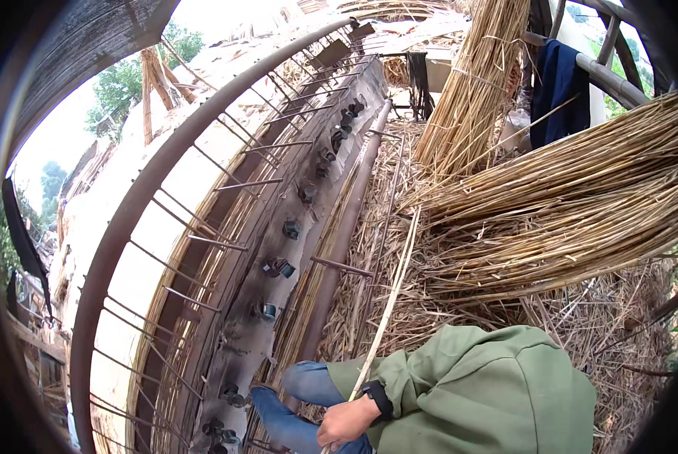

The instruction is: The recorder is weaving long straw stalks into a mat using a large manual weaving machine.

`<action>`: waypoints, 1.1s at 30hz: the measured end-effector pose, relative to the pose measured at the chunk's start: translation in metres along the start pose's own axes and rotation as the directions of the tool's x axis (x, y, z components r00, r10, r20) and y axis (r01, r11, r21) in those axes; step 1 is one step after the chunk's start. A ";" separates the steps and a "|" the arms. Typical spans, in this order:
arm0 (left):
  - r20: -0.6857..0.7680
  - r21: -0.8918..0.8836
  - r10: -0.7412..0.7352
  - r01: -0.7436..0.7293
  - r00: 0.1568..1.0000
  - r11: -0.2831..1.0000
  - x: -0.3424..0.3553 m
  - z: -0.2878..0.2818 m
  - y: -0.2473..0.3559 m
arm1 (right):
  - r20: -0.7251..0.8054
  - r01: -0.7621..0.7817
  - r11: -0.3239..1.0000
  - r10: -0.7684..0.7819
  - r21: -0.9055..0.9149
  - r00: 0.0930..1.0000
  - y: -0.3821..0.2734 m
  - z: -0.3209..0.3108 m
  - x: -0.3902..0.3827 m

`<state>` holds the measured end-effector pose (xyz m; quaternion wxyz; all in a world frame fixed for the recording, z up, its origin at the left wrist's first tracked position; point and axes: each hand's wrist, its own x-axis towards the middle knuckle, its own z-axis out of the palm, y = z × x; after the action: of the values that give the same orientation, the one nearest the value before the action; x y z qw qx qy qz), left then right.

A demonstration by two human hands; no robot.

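Observation:
My right hand (342,424), below a green sleeve and a dark wrist strap, is closed on a few long pale reed stalks (392,303), which slant up toward a large horizontal bundle of reeds (558,208) at the right. My left hand is not in view. At my left runs a long plank bed (312,227) with a row of small dark metal pieces (280,266) on it. Beside it stands a long, rusty curved rail with thin rods (136,204).
An upright tied reed bundle (475,83) stands at the back, near a dark cloth (558,91) over a pole frame (615,76). Loose straw (619,318) covers the ground at right. My jeans-clad legs (286,424) are at the lower edge beside the plank bed.

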<state>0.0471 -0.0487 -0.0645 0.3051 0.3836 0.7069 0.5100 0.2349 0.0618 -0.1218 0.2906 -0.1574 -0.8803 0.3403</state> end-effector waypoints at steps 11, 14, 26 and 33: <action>0.038 -0.061 -0.076 0.078 0.996 0.995 0.023 0.011 -0.011 | -0.075 0.016 1.000 -0.016 0.000 0.997 0.013 -0.005 -0.002; 0.094 -0.074 -0.120 0.127 0.988 0.989 0.030 0.007 -0.009 | -0.098 0.004 1.000 -0.003 0.010 0.995 0.029 0.006 0.004; -0.306 -0.312 0.154 -0.252 0.940 0.916 0.054 -0.058 -0.031 | -0.236 -0.121 0.930 0.039 -0.346 0.971 0.042 -0.035 -0.023; -0.410 -0.457 0.107 -0.306 0.906 0.836 0.100 -0.159 -0.060 | -0.405 -0.309 0.578 -0.041 -0.755 0.914 0.032 -0.156 -0.081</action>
<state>-0.1499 -0.0521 -0.0790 0.1997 0.2615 0.5441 0.7718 0.3971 0.1259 -0.0833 0.3243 -0.4018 -0.8491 -0.1113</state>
